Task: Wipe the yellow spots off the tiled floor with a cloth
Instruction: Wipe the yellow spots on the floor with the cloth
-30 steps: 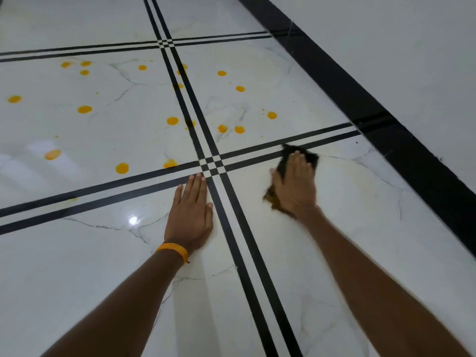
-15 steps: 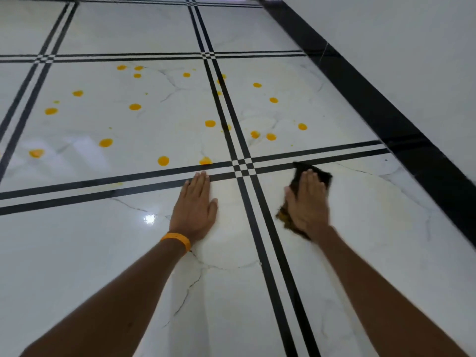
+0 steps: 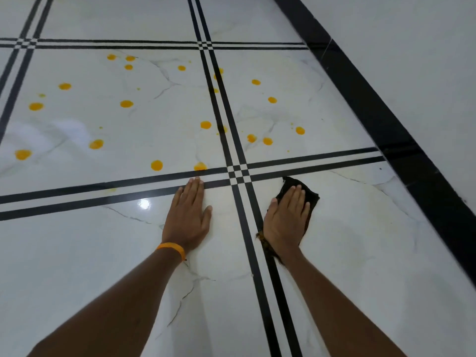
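A dark cloth lies flat on the white marble floor, just right of the black double stripe. My right hand presses on it with straight fingers and covers most of it. My left hand, with an orange band at the wrist, rests flat on the floor left of the stripe. Several yellow spots lie on the two tiles beyond my hands. The nearest yellow spot sits just past my left fingertips, and another yellow spot is ahead of the cloth.
Black double stripes cross the floor in a grid. A wide black border runs along the right, with a pale wall beyond it. A light glare shines near my left hand.
My right hand has slid the cloth a little left and toward me, closer to the stripe. The view has shifted so more far floor shows. My left hand stays planted.
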{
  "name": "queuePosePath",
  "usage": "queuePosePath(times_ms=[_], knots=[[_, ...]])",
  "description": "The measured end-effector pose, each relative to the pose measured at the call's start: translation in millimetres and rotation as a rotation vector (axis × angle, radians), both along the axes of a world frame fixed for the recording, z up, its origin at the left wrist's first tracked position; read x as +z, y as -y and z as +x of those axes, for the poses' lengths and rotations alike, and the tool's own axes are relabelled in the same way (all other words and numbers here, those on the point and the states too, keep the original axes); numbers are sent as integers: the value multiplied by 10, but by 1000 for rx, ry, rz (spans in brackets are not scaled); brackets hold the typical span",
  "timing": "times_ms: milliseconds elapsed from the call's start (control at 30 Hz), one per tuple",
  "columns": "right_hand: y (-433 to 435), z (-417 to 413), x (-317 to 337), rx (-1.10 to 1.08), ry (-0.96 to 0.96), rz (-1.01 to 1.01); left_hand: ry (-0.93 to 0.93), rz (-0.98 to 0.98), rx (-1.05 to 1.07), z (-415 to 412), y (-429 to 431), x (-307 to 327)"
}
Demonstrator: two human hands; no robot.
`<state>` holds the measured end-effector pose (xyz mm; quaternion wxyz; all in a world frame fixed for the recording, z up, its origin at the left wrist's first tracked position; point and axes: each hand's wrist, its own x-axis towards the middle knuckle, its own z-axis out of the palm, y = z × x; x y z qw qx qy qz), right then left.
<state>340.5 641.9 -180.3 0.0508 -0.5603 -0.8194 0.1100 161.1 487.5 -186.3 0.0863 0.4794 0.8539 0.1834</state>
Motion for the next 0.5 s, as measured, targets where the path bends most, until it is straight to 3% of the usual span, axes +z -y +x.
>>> queuePosePath(times_ms=[100, 200, 300, 400, 500], knots=[[-452, 120, -24, 56, 20, 83, -22, 11, 4, -31, -59, -39], [-1281, 231, 15, -28, 37, 96, -27, -10, 10, -60, -50, -76], [-1475, -182, 38, -47, 10, 86, -45, -23, 9, -79, -87, -98], [-786, -394, -62, 346, -7, 151, -40, -43, 9, -57, -69, -101], [-734, 178, -64, 640, 2, 51, -60, -35, 21, -76, -82, -82]])
